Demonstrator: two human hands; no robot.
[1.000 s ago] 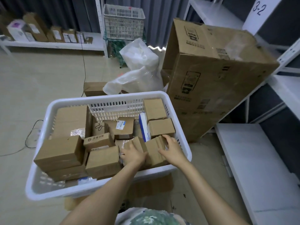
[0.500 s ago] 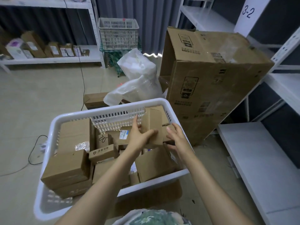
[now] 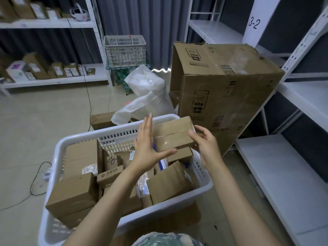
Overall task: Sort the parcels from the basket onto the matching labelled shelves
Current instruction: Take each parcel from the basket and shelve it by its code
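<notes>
A white plastic basket (image 3: pixel 81 135) in front of me holds several brown cardboard parcels (image 3: pixel 72 194). Above its far right corner I hold one small brown taped parcel (image 3: pixel 174 134) between both hands. My left hand (image 3: pixel 147 148) presses flat against its left side, thumb under the front edge. My right hand (image 3: pixel 205 144) grips its right end with curled fingers. White shelves (image 3: pixel 284 174) stand at the right, with a label reading 3-2 (image 3: pixel 254 23) on an upright.
A big brown carton (image 3: pixel 221 82) stands between the basket and the right shelves. Clear plastic bags (image 3: pixel 147 96) lie behind the basket. A second white basket (image 3: pixel 125 50) sits at the back. Left shelves (image 3: pixel 53 80) carry sorted parcels. A cable (image 3: pixel 39 176) lies on the floor.
Both hands reached into the basket's near right corner, took a small parcel, and lifted it up above the far right rim. My view has tilted upward.
</notes>
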